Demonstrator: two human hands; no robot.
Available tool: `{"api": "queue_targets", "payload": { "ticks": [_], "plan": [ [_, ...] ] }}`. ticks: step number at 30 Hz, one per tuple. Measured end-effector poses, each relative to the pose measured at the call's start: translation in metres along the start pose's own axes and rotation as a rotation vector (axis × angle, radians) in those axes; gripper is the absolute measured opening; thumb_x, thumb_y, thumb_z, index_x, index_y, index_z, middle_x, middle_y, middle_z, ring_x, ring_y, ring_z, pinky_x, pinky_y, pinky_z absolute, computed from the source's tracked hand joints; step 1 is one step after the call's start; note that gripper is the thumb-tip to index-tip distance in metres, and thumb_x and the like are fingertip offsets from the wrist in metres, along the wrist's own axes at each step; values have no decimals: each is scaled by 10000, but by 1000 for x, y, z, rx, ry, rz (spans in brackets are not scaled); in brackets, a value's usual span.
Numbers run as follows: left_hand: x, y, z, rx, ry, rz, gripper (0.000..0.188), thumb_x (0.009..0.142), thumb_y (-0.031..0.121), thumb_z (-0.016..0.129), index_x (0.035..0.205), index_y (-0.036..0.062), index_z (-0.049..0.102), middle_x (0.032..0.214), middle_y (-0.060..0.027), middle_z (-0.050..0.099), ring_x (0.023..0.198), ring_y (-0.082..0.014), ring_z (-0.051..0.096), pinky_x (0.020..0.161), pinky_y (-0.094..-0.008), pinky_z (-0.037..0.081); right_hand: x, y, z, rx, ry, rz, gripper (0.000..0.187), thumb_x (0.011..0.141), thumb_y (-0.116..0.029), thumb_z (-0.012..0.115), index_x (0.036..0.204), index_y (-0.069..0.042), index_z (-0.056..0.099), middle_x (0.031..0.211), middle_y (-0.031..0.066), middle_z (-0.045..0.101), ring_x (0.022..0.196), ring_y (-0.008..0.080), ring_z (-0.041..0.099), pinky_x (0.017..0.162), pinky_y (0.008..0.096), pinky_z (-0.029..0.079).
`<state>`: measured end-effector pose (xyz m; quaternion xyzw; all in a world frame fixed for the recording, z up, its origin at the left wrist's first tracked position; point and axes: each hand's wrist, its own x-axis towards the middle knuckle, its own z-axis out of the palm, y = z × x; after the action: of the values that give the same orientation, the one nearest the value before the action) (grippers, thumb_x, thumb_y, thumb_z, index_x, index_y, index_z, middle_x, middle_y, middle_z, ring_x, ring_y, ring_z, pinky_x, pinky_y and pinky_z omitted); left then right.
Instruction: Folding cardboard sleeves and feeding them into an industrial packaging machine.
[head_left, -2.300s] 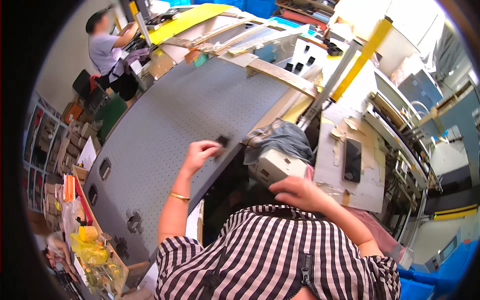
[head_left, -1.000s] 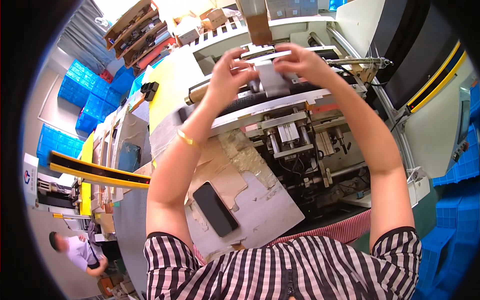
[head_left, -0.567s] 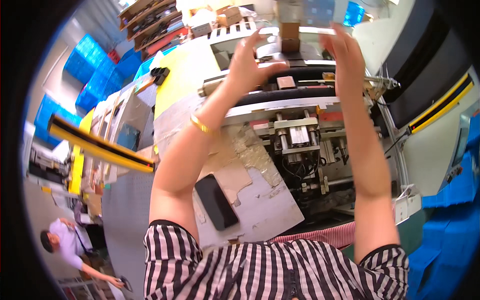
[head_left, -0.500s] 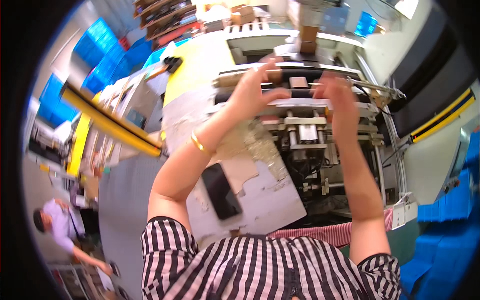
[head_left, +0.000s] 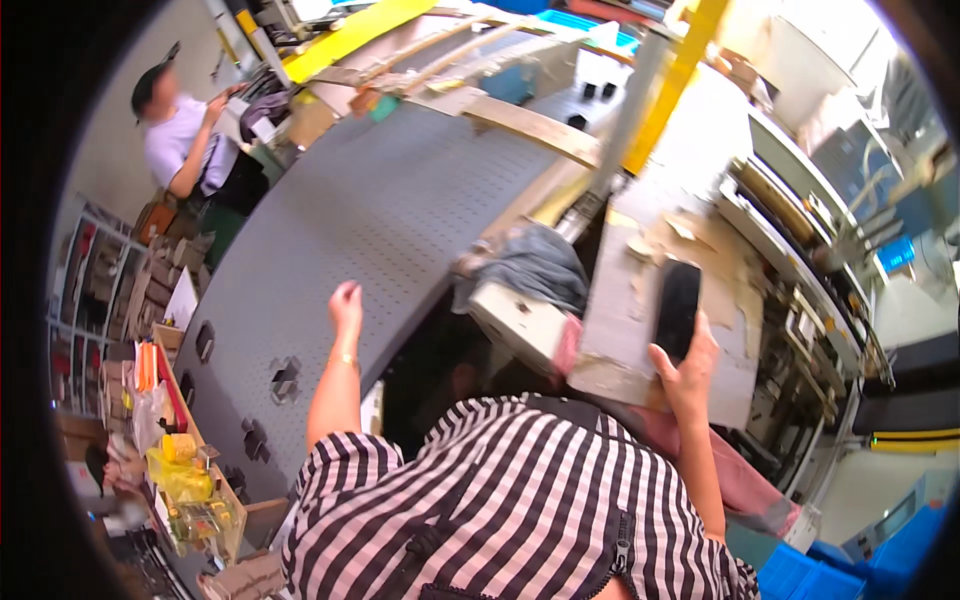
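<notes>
My right hand (head_left: 690, 370) closes round the lower end of a black smartphone (head_left: 679, 305), thumb on its left side and fingers on its right. Beneath the phone is a worn, light-coloured board (head_left: 625, 325) with torn brown cardboard patches (head_left: 735, 265). My left hand (head_left: 346, 308) hangs over the near right part of a grey perforated table (head_left: 400, 190), its fingers curled together with nothing visible in them. A gold bracelet (head_left: 346, 359) sits on the left wrist.
A grey cloth (head_left: 530, 265) lies over a white box (head_left: 520, 325) between table and board. A yellow post (head_left: 675, 90) rises behind. Machine rails (head_left: 800, 225) run along the right. Another person (head_left: 185, 150) stands at far left, near a wooden tray (head_left: 225, 490) of small goods.
The view has swung left toward the grey table. My hands have left the machine: the right has come to the phone and gripped it; the left has moved over the table, its fingers now closed.
</notes>
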<state>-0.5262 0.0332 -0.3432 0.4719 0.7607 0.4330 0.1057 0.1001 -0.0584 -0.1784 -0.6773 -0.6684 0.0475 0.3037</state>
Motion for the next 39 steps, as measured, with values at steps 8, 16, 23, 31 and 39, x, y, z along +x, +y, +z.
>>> {"api": "queue_targets", "payload": {
  "ticks": [8,16,23,31,39],
  "plan": [
    [-78,-145,-167,839,29,-283,411,770,154,759,1157,108,632,1129,-142,643,1092,-355,547,957,-450,424,27,-13,20,-320,69,359,964,713,-468,779,1461,-51,335,1350,224,464,1236,406,410,1058,508,304],
    [-51,-163,-159,544,-183,-419,166,832,106,692,991,61,704,931,-143,701,891,-342,649,804,-428,511,42,-12,21,-375,86,289,889,726,-489,733,1440,-93,382,1287,202,522,1191,400,458,1020,496,346],
    [-2,-49,-63,-223,-412,-344,237,882,173,703,990,-38,704,816,-3,643,677,-94,565,616,-250,495,27,-1,16,-318,106,297,932,759,-584,705,1465,-88,353,1329,179,508,1187,388,455,1024,489,348],
    [-85,346,-8,-340,-955,640,58,846,40,700,863,-16,695,813,-44,684,765,-104,600,686,-268,477,-30,3,-46,185,104,26,471,910,-262,654,1300,-18,554,1282,162,588,1213,291,518,1055,383,361],
    [-217,510,53,-376,-1381,1226,123,783,72,754,887,33,701,868,-85,671,808,-222,629,740,-323,503,-66,10,-129,395,46,-201,411,851,-183,701,1230,-48,615,1197,140,639,1140,303,565,996,394,426]
  ]
}}
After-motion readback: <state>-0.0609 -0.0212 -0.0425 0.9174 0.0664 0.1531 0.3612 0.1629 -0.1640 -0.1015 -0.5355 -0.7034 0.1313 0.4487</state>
